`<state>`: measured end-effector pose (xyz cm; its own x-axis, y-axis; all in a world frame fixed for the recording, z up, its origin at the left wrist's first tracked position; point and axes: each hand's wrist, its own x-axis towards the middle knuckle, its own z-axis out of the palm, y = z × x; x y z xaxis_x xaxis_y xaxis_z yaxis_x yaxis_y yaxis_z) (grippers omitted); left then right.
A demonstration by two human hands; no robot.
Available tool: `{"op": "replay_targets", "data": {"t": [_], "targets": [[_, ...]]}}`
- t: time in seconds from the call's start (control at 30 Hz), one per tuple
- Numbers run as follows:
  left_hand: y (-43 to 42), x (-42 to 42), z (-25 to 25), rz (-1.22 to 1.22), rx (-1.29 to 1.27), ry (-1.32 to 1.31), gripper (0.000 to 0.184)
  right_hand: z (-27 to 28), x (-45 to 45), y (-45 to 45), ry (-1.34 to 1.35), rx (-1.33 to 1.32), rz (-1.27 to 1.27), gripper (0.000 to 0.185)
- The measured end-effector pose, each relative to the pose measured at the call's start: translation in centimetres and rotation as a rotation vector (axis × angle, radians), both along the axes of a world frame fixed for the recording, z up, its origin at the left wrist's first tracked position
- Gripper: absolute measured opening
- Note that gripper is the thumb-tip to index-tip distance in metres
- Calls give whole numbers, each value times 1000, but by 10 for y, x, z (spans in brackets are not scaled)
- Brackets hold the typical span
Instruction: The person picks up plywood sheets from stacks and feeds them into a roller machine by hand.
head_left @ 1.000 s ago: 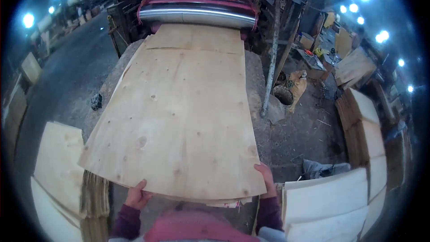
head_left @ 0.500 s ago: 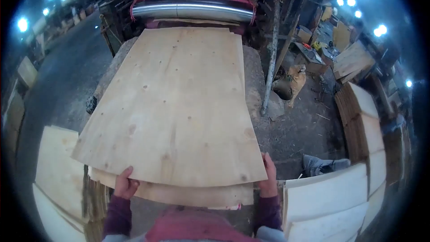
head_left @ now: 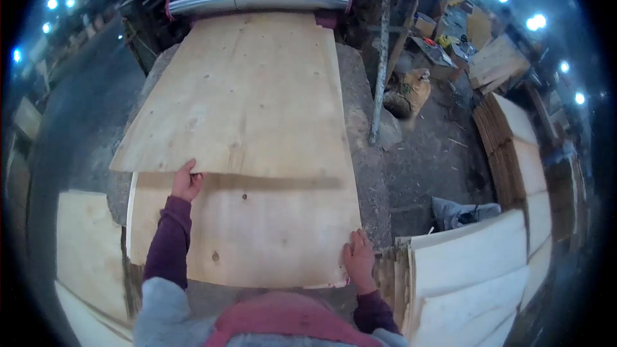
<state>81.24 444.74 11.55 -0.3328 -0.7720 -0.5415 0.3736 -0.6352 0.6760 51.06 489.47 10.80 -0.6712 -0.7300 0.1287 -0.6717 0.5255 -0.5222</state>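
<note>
A large pale wood veneer sheet (head_left: 257,90) with small knots stretches away from me, its far end at the metal roller (head_left: 270,1). My left hand (head_left: 186,183) is closed on its near edge, holding that edge slightly above a second veneer sheet (head_left: 276,231). This lower sheet shows in front of the top one, with a few dark knots. Beside its near right corner, my right hand (head_left: 358,262) rests with fingers stretched along the sheet's edge; the thumb is partly hidden.
Veneer stacks stand at left (head_left: 90,250) and right (head_left: 469,257), with a taller stack (head_left: 514,148) farther right. An upright pole (head_left: 380,71) rises right of the sheets. Near it lies a brown sack (head_left: 414,90), and a grey bag (head_left: 459,213) sits behind the right stack.
The top sheet has moved forward to the roller, uncovering more of the lower sheet. My left hand went forward with it; my right hand left its corner and came down to the lower sheet's edge.
</note>
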Motion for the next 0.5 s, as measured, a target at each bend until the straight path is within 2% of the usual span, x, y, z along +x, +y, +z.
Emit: {"op": "replay_targets", "data": {"t": [0.07,0.17,0.23,0.3,0.4,0.5], "targets": [[-29,-4,-15,-76,68,103,23,1,0,7,-15,25,-46,42],[1,-40,-4,116,59,158,24,5,-3,10,-35,34,-77,43],[38,-31,-20,54,27,179,23,15,-7,9,-60,91,-94,43],[91,-11,-13,-136,61,85,22,35,-18,7,-95,215,-106,42],[178,40,-3,-203,117,158,32,41,-46,3,-685,-69,-106,38],[250,93,-11,-153,193,230,44,63,-57,-14,-1237,-165,22,37]]}}
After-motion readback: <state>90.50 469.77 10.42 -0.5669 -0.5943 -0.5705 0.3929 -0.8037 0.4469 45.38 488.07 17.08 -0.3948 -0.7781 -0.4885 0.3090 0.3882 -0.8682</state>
